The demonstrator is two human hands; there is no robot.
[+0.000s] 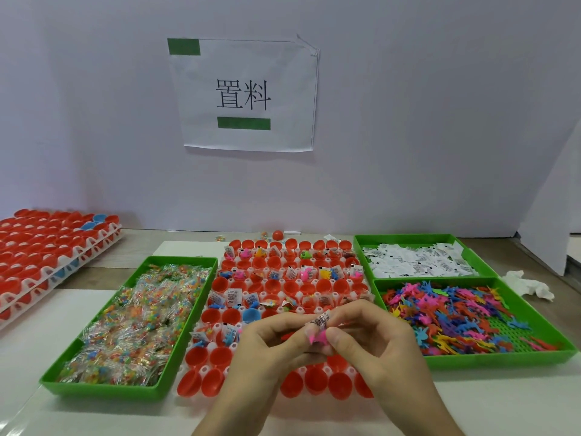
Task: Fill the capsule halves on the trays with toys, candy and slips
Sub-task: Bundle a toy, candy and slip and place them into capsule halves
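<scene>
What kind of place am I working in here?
Probably a small packing station: sorted candy, slips and toys lie beside rows of capsule halves, with a printed sign on the partition behind.

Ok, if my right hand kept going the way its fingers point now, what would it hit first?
Your left hand, I think. The right hand has its fingers pointing leftward over the capsule tray, and both hands pinch the pink toy and slip between them, though depth is hard to judge.
</scene>
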